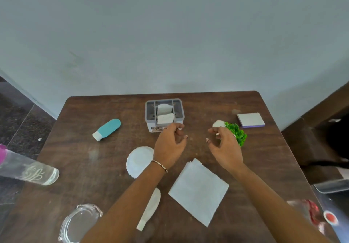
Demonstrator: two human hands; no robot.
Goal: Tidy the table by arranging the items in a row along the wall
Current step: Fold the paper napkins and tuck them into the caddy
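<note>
A grey tissue box (164,113) with white tissues stands near the far edge of the brown table (75,157). My left hand (171,142) hovers just in front of it, fingers loosely curled and holding nothing. My right hand (224,146) hovers beside a small green plant in a white pot (235,132) lying on its side, fingers also loosely curled and empty. A teal bottle (107,129) lies at the left. A white scalloped plate (138,160), a white napkin (198,191) and a white bottle (151,207) lie nearer to me.
A white pad with a purple edge (250,120) lies at the far right. A clear bottle with a pink cap (28,169) overhangs the left edge. A glass dish (79,222) sits at the near left, a clear red-printed item (311,214) at the near right. The wall (170,54) rises behind.
</note>
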